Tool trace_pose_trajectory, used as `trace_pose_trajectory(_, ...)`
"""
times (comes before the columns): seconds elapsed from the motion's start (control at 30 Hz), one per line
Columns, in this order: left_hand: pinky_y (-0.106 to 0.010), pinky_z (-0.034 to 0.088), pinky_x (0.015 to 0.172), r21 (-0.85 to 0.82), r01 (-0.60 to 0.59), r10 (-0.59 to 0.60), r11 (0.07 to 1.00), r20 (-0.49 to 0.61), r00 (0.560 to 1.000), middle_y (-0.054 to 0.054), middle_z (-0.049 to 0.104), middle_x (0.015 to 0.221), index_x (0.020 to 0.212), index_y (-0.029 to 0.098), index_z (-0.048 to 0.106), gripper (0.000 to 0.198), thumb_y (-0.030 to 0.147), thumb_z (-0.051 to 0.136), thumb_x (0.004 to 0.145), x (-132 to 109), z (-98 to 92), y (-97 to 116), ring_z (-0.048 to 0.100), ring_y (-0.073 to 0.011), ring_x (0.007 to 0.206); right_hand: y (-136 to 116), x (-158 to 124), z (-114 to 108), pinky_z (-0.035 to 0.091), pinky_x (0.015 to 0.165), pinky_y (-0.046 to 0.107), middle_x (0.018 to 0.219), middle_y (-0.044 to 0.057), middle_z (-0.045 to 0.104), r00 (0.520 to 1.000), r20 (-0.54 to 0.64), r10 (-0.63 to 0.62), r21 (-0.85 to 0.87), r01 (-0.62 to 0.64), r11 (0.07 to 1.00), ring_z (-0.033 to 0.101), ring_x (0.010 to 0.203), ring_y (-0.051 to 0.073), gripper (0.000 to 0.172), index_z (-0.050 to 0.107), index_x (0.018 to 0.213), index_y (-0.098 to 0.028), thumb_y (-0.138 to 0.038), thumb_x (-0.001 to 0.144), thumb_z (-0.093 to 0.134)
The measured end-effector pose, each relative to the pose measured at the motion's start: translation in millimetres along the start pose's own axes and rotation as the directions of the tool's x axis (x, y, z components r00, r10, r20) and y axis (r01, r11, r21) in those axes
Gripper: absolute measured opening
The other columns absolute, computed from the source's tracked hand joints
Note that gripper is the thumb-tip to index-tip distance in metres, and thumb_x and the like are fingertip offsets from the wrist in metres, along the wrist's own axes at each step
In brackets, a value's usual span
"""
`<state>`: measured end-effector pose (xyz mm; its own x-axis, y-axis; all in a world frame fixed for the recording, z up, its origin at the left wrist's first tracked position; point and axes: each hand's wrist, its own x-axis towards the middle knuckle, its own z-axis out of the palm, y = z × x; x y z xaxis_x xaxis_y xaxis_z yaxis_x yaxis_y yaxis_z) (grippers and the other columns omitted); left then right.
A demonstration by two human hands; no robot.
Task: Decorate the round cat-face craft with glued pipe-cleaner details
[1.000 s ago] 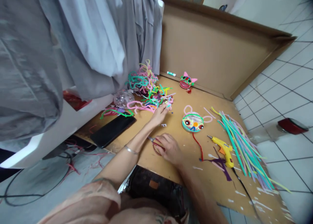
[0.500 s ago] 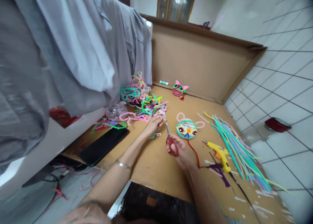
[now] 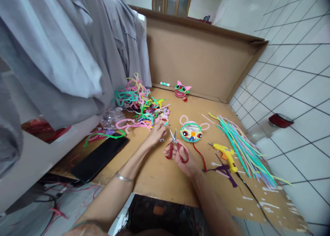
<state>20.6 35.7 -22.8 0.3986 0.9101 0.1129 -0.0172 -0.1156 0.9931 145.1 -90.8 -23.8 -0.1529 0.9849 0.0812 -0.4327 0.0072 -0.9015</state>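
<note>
My right hand [image 3: 185,158] holds red-handled scissors [image 3: 175,147], blades slightly apart and pointing away from me, over the cardboard sheet [image 3: 165,167]. My left hand [image 3: 156,132] reaches forward with fingers pinched at the edge of a tangled heap of coloured pipe cleaners [image 3: 140,103]; what it pinches is too small to name. A round craft face [image 3: 191,132] with pink ears and big eyes lies just right of the scissors, a red pipe cleaner trailing from it.
A yellow glue gun [image 3: 224,155] lies right of my hand beside a bundle of straight pipe cleaners [image 3: 241,147]. A black phone [image 3: 99,157] lies at left. Another craft face [image 3: 181,90] and a marker [image 3: 165,84] sit by the cardboard back wall. Grey cloth [image 3: 64,50] hangs at left.
My right hand picked the scissors up off the cardboard and raised them toward my left hand, blades now parted. My left hand stayed at the pipe-cleaner heap. The view tilted upward.
</note>
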Motion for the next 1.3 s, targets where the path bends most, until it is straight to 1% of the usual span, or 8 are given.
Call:
trace_pose_trajectory(0.1,-0.022,0.025,0.046,0.010,-0.048,0.047,0.999,0.082,0.996,0.008,0.041,0.050,0.074,0.021,0.040,0.020,0.038,0.047,0.084,-2.6,2.4,-1.2,0.032,-0.0080,0.043,0.6,0.3,-1.5,0.050,0.067,0.033,0.084,0.005,0.064,0.999,-0.032,-0.035,-0.066,0.033,0.997,0.063,0.076,0.019,0.058,0.055,0.110,-0.024,-0.069,0.073,0.063)
trace_pose_trajectory(0.27,-0.023,0.024,0.046,-0.047,-0.013,0.021,0.999,0.170,0.985,0.007,0.044,0.052,0.075,0.021,0.043,0.022,0.040,0.048,0.083,-4.5,7.5,-0.9,0.035,-0.0087,0.044,2.6,0.4,-3.6,0.049,0.065,0.033,0.082,0.004,0.062,0.998,-0.037,-0.048,-0.091,0.045,0.995,0.061,0.073,0.018,0.055,0.053,0.110,-0.023,-0.067,0.079,0.058)
trace_pose_trajectory(0.43,-0.024,0.023,0.047,-0.062,-0.015,0.026,0.998,0.185,0.982,0.006,0.045,0.053,0.074,0.020,0.044,0.019,0.037,0.048,0.082,-4.1,7.8,0.1,0.032,-0.0083,0.045,0.3,1.0,-1.7,0.048,0.063,0.031,0.081,0.003,0.061,0.997,-0.054,-0.063,-0.091,0.057,0.994,0.061,0.072,0.017,0.054,0.052,0.109,-0.023,-0.068,0.079,0.057)
trace_pose_trajectory(0.57,-0.024,0.025,0.049,-0.057,-0.024,0.035,0.998,0.203,0.979,0.005,0.046,0.054,0.070,0.019,0.044,0.021,0.036,0.049,0.081,-5.9,7.4,2.8,0.033,-0.0083,0.047,-0.5,1.4,-2.0,0.048,0.062,0.030,0.081,0.003,0.061,0.996,-0.052,-0.070,-0.080,0.065,0.995,0.061,0.072,0.017,0.051,0.052,0.109,-0.024,-0.066,0.081,0.056)
trace_pose_trajectory(0.73,-0.025,0.025,0.051,-0.080,-0.024,0.045,0.996,0.273,0.961,0.004,0.048,0.055,0.070,0.019,0.045,0.020,0.035,0.049,0.081,-8.6,9.4,5.3,0.036,-0.0094,0.050,-2.7,1.4,-1.3,0.047,0.062,0.030,0.081,0.002,0.061,0.997,-0.037,-0.073,-0.075,0.070,0.995,0.060,0.070,0.016,0.048,0.052,0.105,-0.025,-0.066,0.081,0.056)
trace_pose_trajectory(0.97,-0.024,0.024,0.050,-0.076,-0.001,0.024,0.997,0.297,0.954,0.004,0.046,0.053,0.069,0.018,0.047,0.022,0.037,0.048,0.079,-10.2,9.7,12.6,0.035,-0.0091,0.049,-2.4,0.9,-1.7,0.047,0.062,0.030,0.083,0.003,0.061,0.996,-0.037,-0.078,-0.052,0.076,0.996,0.060,0.073,0.017,0.045,0.053,0.107,-0.024,-0.062,0.083,0.057)
trace_pose_trajectory(1.13,-0.024,0.022,0.048,-0.057,-0.004,0.022,0.998,0.310,0.951,0.005,0.044,0.052,0.073,0.017,0.052,0.023,0.037,0.046,0.082,-7.7,7.2,9.0,0.031,-0.0082,0.046,-1.0,0.9,-2.8,0.046,0.065,0.031,0.085,0.003,0.060,0.997,-0.032,-0.075,-0.028,0.074,0.997,0.059,0.075,0.017,0.046,0.053,0.108,-0.024,-0.062,0.083,0.057)
trace_pose_trajectory(1.3,-0.024,0.022,0.049,-0.024,-0.011,0.018,1.000,0.320,0.947,0.006,0.041,0.052,0.072,0.016,0.053,0.025,0.038,0.045,0.082,-7.0,5.7,6.5,0.031,-0.0085,0.046,-1.6,0.5,-3.0,0.044,0.064,0.032,0.085,0.004,0.060,0.997,-0.046,-0.064,-0.077,0.061,0.995,0.057,0.074,0.017,0.051,0.053,0.108,-0.024,-0.067,0.080,0.057)
